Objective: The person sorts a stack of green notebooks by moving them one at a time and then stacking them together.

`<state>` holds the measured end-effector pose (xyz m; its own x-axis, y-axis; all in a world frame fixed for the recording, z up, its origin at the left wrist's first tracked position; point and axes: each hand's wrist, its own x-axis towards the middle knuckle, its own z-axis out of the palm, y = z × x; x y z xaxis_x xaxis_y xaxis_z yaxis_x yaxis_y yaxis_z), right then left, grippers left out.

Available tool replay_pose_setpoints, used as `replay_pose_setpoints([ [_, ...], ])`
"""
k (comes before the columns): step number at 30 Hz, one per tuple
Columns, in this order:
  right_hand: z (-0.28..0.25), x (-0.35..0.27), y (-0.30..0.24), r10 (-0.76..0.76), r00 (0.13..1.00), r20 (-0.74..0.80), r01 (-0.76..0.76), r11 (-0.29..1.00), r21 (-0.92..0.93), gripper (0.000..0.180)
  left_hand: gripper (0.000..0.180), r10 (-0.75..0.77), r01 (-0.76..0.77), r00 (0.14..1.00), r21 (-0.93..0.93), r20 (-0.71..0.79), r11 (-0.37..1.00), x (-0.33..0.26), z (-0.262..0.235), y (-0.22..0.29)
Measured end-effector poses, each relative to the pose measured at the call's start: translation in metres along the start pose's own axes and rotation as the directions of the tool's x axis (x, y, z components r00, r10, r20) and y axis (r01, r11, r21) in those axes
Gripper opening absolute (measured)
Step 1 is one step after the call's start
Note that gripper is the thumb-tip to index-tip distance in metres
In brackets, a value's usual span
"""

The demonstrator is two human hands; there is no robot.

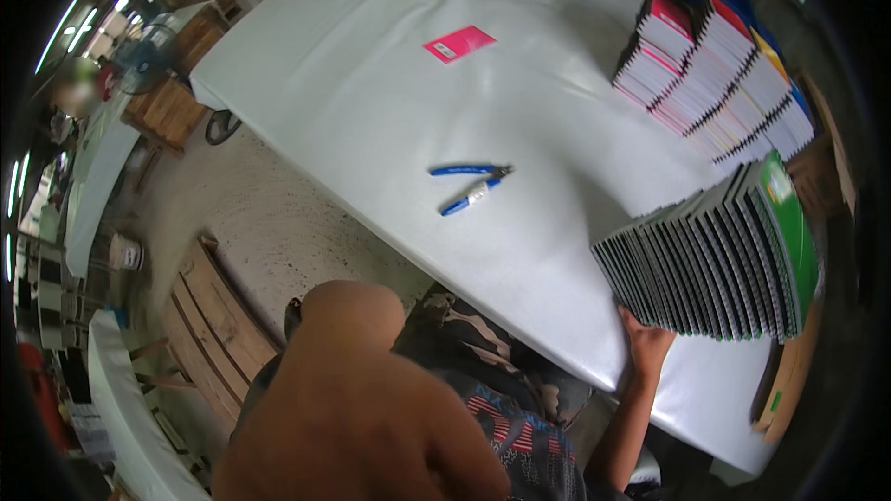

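Observation:
My right hand (645, 345) reaches up over the near edge of the white table (371, 102). Its fingers press against the bottom end of a leaning row of green-covered spiral notebooks (715, 264), and the fingertips are hidden under the nearest books. My left arm (353, 390) fills the lower middle, very close to the camera and blurred. Its rounded end near the table edge touches nothing I can make out, and no fingers show.
Blue-handled pliers (471, 187) lie mid-table, with a pink booklet (459, 44) farther back. Fanned stacks of spiral notebooks with red covers (710, 79) stand at the back right. A wooden bench (218, 325) is on the floor at left, a cardboard box (789, 380) at right.

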<state>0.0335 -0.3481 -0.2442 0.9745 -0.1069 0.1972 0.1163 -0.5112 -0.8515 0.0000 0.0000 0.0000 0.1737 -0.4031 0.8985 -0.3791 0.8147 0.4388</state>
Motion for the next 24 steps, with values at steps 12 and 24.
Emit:
replay_pose_setpoints([
  [12, 0.005, 0.004, -0.014, -0.020, 1.000, -0.023, 0.020, 1.000, -0.003, 0.058, 0.021, 0.291, -0.260, 0.953, 0.736, 0.089, 0.625, 0.017, 0.038, 0.018],
  [24, -0.004, 0.004, 0.006, -0.005, 0.999, 0.036, 0.002, 0.996, 0.094, 0.065, 0.018, -0.360, 0.422, 0.902, 0.316, -0.238, 0.850, -0.022, -0.040, -0.086],
])
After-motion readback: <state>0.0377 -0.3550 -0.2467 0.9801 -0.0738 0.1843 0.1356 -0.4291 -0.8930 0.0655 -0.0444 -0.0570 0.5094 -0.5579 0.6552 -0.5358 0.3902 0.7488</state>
